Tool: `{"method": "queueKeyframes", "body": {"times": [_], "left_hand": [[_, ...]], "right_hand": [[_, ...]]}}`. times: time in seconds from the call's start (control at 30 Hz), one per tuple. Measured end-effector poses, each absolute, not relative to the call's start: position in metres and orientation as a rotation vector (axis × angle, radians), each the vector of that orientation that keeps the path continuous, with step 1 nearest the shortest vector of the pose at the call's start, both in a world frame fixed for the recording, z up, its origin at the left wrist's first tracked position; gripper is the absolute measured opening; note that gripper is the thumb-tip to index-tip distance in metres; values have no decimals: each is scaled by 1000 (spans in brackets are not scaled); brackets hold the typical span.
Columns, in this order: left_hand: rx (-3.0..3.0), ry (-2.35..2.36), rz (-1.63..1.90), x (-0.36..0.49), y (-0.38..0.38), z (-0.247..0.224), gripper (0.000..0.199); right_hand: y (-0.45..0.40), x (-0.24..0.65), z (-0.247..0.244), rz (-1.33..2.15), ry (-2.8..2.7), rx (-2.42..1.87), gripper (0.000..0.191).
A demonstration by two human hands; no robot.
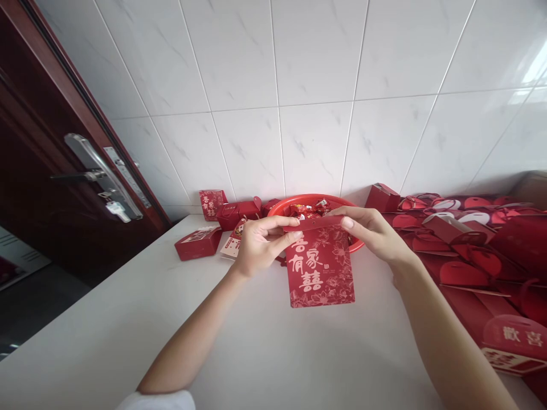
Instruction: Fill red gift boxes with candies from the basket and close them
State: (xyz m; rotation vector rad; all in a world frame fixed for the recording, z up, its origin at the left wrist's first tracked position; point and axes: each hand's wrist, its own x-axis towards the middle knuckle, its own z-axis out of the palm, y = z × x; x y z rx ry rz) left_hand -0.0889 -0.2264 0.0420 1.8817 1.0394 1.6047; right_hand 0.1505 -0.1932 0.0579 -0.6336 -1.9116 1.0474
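A red gift box (322,267) with pale Chinese characters and a floral print is held up by its top edge, its printed face toward me. My left hand (265,242) pinches the top left corner between thumb and fingers. At the top right corner, my right hand (376,232) grips the same folded top flap. Behind the box stands a red plastic basket (316,198) with wrapped candies (307,210) in it, partly covered by the box and my hands.
Several red boxes (199,244) stand on the white table (213,341) at the back left. A large heap of red boxes (461,250) fills the right side. Behind the table is a tiled wall (316,136); a dark red door (51,114) with keys in its lock is at left.
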Motion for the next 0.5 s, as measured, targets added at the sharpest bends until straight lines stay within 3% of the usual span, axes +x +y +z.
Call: {"method": "queueKeyframes", "body": {"times": [0.33,0.5], "left_hand": [[1869,1012,1510,-89,-228,41,34],[1966,1005,1569,-89,-226,42,23]], "right_hand": [[-193,148,59,1070,-1872,-689,34],[-191,148,58,1042,-1875,-688,34]]}}
